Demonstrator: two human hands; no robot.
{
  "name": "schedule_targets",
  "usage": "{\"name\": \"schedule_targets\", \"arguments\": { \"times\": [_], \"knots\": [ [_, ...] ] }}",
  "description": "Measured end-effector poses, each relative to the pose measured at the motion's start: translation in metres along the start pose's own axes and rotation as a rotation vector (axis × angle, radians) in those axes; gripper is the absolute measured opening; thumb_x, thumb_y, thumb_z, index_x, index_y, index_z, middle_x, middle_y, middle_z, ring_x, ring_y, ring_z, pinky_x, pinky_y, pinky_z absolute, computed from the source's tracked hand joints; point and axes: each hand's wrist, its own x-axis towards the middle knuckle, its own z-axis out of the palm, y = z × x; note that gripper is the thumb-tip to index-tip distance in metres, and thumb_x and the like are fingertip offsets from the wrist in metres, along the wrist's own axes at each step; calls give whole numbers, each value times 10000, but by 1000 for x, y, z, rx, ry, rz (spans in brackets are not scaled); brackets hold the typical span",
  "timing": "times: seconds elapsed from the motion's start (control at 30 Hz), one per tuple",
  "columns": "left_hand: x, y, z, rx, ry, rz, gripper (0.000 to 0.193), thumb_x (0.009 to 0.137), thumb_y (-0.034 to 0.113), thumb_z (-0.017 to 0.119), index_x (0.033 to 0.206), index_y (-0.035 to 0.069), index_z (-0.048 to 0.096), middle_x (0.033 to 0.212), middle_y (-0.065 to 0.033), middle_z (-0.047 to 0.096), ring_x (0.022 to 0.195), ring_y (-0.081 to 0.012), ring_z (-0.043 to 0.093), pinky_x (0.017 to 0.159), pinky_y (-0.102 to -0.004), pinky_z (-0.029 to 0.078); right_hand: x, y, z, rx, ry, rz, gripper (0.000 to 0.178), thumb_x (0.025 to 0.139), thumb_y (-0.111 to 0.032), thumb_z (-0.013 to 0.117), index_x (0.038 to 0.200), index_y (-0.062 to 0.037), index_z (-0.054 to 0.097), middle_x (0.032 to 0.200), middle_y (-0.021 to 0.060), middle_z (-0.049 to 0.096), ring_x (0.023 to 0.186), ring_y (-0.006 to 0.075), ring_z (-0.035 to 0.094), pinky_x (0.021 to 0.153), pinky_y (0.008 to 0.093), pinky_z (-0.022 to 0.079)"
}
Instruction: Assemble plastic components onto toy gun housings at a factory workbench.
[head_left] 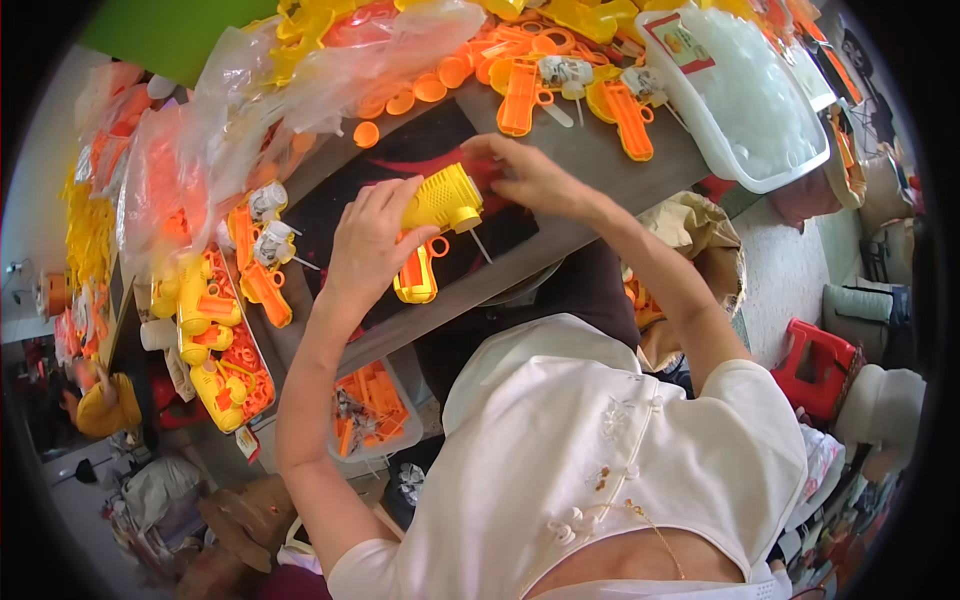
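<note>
Toy gun [441, 200] seemed partly assembled, what remained unclear, while the left hand [372, 232] gripped it and the right hand [535, 182] curved open nearby.

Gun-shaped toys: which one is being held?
The orange-handled yellow toy, gripped in the left hand; the others, like the orange toys beside the white tub, lie unheld.

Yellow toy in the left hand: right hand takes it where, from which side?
Likely the right end of the yellow toy, from the right: it juts past the left hand, and the right hand is on that side.
</note>
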Motion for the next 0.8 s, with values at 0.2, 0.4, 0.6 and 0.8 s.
{"name": "schedule_targets", "arguments": {
  "times": [0.2, 0.4, 0.6, 0.8],
  "knots": [
    [15, -4, 17, 43, -15, 102, 652, 739, 255, 740, 1281, 26, 461, 1185, -124, 564, 1116, -293, 535, 936, -396, 435, -8, -13, 18, -287, -67, -46, 844, 731, 37, 639, 1472, -136, 275, 1360, 175, 418, 1231, 340, 399, 1080, 423, 327],
    [32, -1, 10, -95, -344, -134, 660, 713, 273, 720, 1278, 46, 465, 1195, -142, 563, 1104, -330, 550, 917, -410, 465, -5, -13, 23, -270, -46, 35, 843, 723, -7, 676, 1465, -145, 300, 1332, 171, 444, 1236, 365, 379, 1069, 448, 295],
    [40, 10, 5, -37, -414, -185, 617, 709, 250, 693, 1244, 54, 454, 1127, -144, 575, 1058, -329, 565, 875, -440, 482, -6, -5, 25, -231, 0, -32, 830, 687, -68, 725, 1428, -80, 351, 1284, 167, 514, 1249, 324, 397, 1074, 441, 272],
    [36, 4, 13, 28, -464, -134, 680, 729, 237, 659, 1304, 4, 380, 1206, -180, 502, 1136, -342, 512, 910, -428, 464, -5, -2, 25, -240, -7, -44, 777, 708, -28, 687, 1413, -114, 374, 1305, 160, 481, 1249, 336, 391, 1066, 436, 289]
  ]
}}
